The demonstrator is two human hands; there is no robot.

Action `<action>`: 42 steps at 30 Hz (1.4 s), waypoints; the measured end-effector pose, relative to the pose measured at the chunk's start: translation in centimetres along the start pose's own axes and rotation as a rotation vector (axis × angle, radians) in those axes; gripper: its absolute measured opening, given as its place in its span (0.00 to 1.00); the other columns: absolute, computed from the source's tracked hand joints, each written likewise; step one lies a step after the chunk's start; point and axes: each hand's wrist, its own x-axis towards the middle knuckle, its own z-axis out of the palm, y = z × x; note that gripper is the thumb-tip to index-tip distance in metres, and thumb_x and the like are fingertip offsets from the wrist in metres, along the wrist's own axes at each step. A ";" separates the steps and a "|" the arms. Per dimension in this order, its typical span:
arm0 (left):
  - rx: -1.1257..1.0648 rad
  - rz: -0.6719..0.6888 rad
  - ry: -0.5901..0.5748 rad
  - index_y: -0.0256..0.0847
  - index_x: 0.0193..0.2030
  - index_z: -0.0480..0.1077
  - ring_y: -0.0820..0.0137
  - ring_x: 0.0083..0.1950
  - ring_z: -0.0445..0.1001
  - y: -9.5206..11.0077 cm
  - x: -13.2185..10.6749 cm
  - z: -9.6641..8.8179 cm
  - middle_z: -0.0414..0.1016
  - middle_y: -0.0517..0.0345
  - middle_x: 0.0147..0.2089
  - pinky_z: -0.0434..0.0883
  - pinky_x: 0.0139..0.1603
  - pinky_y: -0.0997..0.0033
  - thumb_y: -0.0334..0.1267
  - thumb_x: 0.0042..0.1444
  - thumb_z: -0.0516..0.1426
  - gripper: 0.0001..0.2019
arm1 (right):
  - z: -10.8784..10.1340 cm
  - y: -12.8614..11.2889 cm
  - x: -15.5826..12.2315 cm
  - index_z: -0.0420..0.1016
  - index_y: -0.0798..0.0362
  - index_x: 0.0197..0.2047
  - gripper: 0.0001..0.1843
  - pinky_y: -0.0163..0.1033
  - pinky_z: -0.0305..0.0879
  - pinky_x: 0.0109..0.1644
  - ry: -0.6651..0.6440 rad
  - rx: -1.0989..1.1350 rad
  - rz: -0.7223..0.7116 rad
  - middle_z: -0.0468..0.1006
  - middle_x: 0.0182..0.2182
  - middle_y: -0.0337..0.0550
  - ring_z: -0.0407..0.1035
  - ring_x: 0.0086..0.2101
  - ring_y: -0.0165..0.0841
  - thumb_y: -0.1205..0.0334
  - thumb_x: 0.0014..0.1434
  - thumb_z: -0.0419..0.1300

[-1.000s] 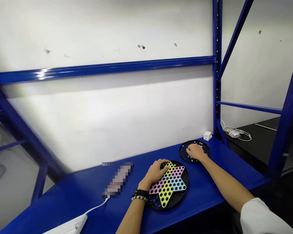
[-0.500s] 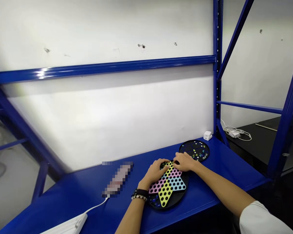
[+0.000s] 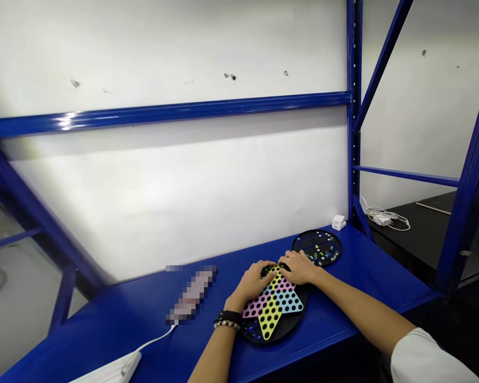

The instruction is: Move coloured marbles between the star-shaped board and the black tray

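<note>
White wall (image 3: 175, 197) is seen behind the blue counter (image 3: 335, 303). Right of the middle, at the near side, a star board (image 3: 269, 322) is laid on a round black tray (image 3: 290, 326). Its far left part is covered by the left hand (image 3: 254, 284), with fingers bent; at its far tip the right hand (image 3: 298, 267) is held, fingers curled. Whether something is gripped by either cannot be told. If pressed unevenly, the board might be tilted; if the far tray (image 3: 306, 239) were brushed, its glassy pieces (image 3: 316, 247) could be made to roll. The board looks flat, with pastel points and dark round holes; the counter, slightly shiny.
</note>
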 end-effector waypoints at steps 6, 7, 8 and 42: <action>-0.006 -0.005 -0.006 0.47 0.56 0.72 0.57 0.56 0.70 0.8 -0.2 -0.4 0.75 0.53 0.55 0.66 0.60 0.54 0.55 0.61 0.49 0.23 | -0.1 0.0 0.0 0.74 0.52 0.41 0.15 0.48 0.57 0.50 -0.049 -0.084 0.038 0.75 0.42 0.48 0.69 0.42 0.39 0.56 0.66 0.47; -0.007 -0.007 -0.008 0.47 0.56 0.72 0.57 0.56 0.70 0.8 -0.2 -0.4 0.74 0.53 0.55 0.67 0.60 0.53 0.55 0.61 0.49 0.23 | -0.2 0.0 0.0 0.74 0.53 0.41 0.16 0.48 0.57 0.50 -0.059 -0.089 0.051 0.75 0.42 0.48 0.70 0.41 0.39 0.56 0.67 0.47; -0.008 -0.008 -0.009 0.47 0.56 0.72 0.56 0.56 0.70 0.9 -0.3 -0.5 0.74 0.52 0.55 0.67 0.60 0.53 0.55 0.61 0.49 0.23 | -0.3 0.0 0.0 0.74 0.53 0.41 0.17 0.47 0.58 0.50 -0.072 -0.093 0.066 0.76 0.42 0.49 0.71 0.41 0.39 0.55 0.67 0.46; -0.018 -0.015 0.002 0.48 0.55 0.72 0.58 0.56 0.70 0.5 -0.2 -0.2 0.74 0.54 0.55 0.65 0.60 0.56 0.55 0.60 0.50 0.23 | -0.5 1.4 0.3 0.72 0.50 0.41 0.10 0.42 0.55 0.49 -0.003 0.004 0.018 0.72 0.42 0.44 0.65 0.44 0.36 0.55 0.62 0.56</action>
